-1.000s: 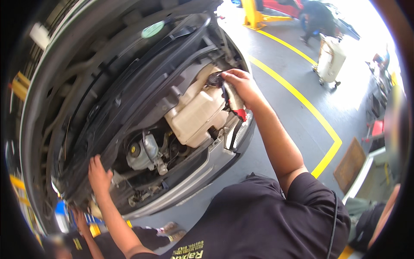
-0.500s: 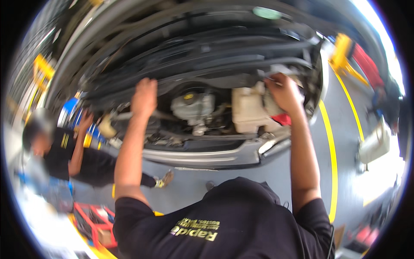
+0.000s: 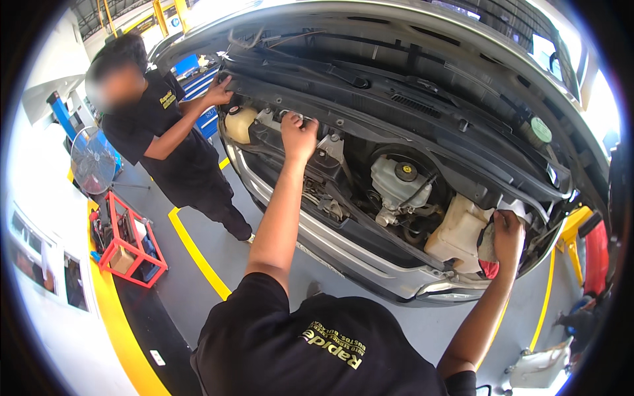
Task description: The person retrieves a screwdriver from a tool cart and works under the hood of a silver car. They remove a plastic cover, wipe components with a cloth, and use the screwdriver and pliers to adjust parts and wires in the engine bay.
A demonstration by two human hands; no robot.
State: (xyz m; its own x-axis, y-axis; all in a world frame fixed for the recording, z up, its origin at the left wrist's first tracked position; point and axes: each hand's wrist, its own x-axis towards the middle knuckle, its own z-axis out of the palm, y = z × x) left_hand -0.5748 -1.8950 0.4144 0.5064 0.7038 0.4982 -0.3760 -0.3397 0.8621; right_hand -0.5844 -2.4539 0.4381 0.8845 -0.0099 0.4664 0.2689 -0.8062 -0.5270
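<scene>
A long black plastic cowl panel (image 3: pixel 380 99) stretches across the back of a car's open engine bay. My left hand (image 3: pixel 300 137) has its fingers curled at the panel's front edge, left of the middle. Over at the right end, my right hand (image 3: pixel 509 239) is closed, fingertips pointing down beside the cream plastic reservoir (image 3: pixel 456 228); what lies under those fingers is hidden. Between my hands sits the brake fluid reservoir (image 3: pixel 401 177) with its black and yellow cap. A co-worker's hand (image 3: pixel 220 90) touches the panel's far left end.
The raised hood (image 3: pixel 409 33) arches over the bay. At the left stands the co-worker (image 3: pixel 168 125), near a fan (image 3: pixel 92 160) and a red tool cart (image 3: pixel 135 241). A blue tool cabinet (image 3: pixel 201 89) is behind. The silver front bumper (image 3: pixel 356 270) lies between me and the engine.
My view has swung left and sharpened. The co-worker now shows more fully, one hand at the panel's left end. Both my hands stay over the engine bay.
</scene>
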